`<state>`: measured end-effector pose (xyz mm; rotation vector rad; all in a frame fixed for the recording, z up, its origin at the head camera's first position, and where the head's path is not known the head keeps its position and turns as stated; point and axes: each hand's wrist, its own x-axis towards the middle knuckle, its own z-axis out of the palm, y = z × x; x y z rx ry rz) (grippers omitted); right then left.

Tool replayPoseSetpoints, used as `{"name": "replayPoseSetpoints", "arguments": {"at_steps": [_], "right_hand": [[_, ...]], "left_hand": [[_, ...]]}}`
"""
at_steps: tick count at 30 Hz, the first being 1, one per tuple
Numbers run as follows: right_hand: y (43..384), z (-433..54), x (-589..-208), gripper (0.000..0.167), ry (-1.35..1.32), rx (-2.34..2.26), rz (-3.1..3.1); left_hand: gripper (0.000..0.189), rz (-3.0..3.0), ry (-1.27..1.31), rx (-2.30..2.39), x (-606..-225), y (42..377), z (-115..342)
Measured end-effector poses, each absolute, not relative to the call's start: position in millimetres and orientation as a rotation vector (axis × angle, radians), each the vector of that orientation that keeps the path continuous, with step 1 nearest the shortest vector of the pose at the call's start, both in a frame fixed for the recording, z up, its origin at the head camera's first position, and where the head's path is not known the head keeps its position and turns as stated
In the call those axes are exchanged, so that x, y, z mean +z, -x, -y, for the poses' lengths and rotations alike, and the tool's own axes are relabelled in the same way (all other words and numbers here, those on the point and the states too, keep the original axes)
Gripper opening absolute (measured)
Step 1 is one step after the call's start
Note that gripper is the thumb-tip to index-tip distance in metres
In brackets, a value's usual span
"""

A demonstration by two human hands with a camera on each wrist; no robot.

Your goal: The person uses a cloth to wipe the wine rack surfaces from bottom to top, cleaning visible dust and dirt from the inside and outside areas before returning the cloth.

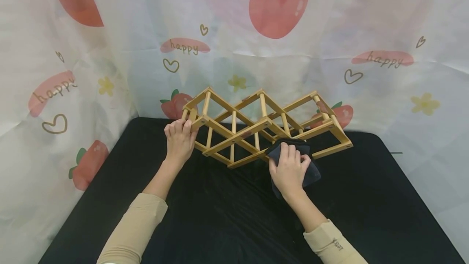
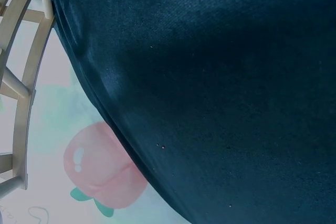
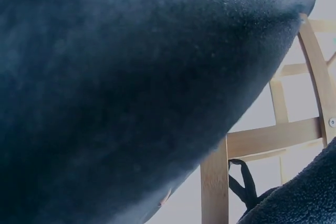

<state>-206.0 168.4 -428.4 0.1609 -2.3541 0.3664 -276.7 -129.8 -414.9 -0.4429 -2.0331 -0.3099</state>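
Note:
A light wooden folding lattice rack (image 1: 234, 138), its crossed slats joined by round dowels, stands stretched out at the far side of the black-covered table. My left hand (image 1: 179, 141) grips its left end, with the fingertips over the end slats. Bunched under my right hand (image 1: 290, 170) is a dark blue cloth (image 1: 313, 172), held against the lower front slats right of the middle. The cloth covers part of the rack there. In the right wrist view, the fuzzy cloth (image 3: 304, 198) shows at the lower right corner beside the slats. Neither wrist view shows the fingers.
Black fabric (image 1: 227, 215) covers the table, with a few wrinkles in front of the rack. Behind and to the left hangs a pale curtain (image 1: 227, 7) printed with fruit, hearts and flowers. The rack's back stands close to it.

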Motion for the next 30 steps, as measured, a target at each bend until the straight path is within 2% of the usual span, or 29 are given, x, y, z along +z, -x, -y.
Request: {"name": "replayPoseSetpoints", "arguments": {"at_steps": [30], "right_hand": [[210.0, -158.4, -445.9, 0.033, -0.315, 0.285, 2.464]], "left_hand": [[0.037, 2.008, 0.462, -0.340, -414.4, 276.6, 129.2]]}}
